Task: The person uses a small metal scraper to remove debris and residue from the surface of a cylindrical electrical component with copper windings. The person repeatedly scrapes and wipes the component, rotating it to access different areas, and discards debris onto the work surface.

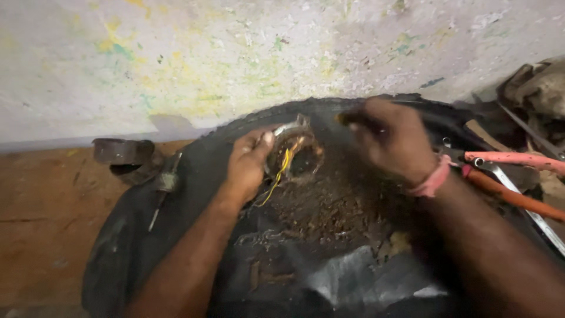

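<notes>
My left hand (247,162) grips a round metal part (294,154) with copper windings and a thin yellow wire (281,172) trailing down from it. I hold it above a black tyre (176,194) lying flat on the floor. My right hand (391,138), with a pink thread band at the wrist, is closed around a small dark tool (353,119) whose tip points at the metal part. The tool is blurred and mostly hidden by my fingers. Brown bits of debris (329,206) lie in the middle of the tyre.
A paint-stained wall (235,53) rises right behind the tyre. Pliers with red handles (512,176) and a metal spanner (529,212) rest on the tyre's right side. A dark metal ring (125,154) and a screwdriver (165,188) lie at left. Rags are piled at the far right.
</notes>
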Demonstrator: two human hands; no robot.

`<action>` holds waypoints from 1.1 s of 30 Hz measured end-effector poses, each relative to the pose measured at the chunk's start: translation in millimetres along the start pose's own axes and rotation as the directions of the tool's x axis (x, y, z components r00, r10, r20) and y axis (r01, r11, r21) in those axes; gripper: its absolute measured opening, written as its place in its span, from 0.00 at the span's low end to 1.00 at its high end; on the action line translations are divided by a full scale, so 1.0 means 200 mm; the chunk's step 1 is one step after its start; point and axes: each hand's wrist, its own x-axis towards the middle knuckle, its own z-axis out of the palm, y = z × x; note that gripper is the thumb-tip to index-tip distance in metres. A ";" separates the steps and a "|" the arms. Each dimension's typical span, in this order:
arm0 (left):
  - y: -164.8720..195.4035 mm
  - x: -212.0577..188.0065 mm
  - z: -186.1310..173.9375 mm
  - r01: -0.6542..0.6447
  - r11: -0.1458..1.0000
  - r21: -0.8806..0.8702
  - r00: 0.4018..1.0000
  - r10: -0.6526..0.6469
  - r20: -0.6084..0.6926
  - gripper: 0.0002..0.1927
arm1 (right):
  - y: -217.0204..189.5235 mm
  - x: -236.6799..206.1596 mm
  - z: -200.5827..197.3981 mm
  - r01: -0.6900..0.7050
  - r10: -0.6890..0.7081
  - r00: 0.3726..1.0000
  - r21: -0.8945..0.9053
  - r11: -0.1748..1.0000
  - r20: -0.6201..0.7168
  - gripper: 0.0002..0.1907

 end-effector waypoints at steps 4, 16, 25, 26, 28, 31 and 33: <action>0.05 0.00 0.01 0.104 0.952 -0.287 0.942 -0.187 -0.279 0.19 | -0.03 -0.04 0.02 0.172 -0.171 0.985 0.138 0.975 -0.021 0.04; 0.16 -0.12 0.02 0.015 0.877 -0.480 0.968 -0.133 -0.214 0.18 | -0.36 -0.02 0.28 0.230 -0.230 0.973 -0.008 0.973 -0.033 0.23; 0.13 -0.13 0.02 0.022 0.868 -0.495 0.965 -0.148 -0.217 0.17 | -0.35 -0.03 0.26 0.316 -0.316 0.949 0.010 0.949 0.001 0.15; 0.12 -0.13 0.02 0.012 0.872 -0.490 0.967 -0.136 -0.217 0.17 | -0.35 -0.03 0.25 0.293 -0.294 0.956 0.052 0.955 0.007 0.14; 0.12 -0.13 0.02 -0.007 0.879 -0.476 0.971 -0.107 -0.213 0.17 | -0.35 -0.03 0.25 0.258 -0.260 0.966 0.088 0.962 0.012 0.13; 0.14 -0.13 0.03 -0.005 0.886 -0.463 0.975 -0.099 -0.200 0.18 | -0.33 -0.04 0.26 0.265 -0.266 0.964 0.065 0.962 -0.002 0.12; 0.16 -0.13 0.04 0.034 0.889 -0.456 0.947 -0.174 -0.269 0.18 | -0.32 -0.06 0.28 0.329 -0.328 0.944 0.037 0.944 -0.031 0.12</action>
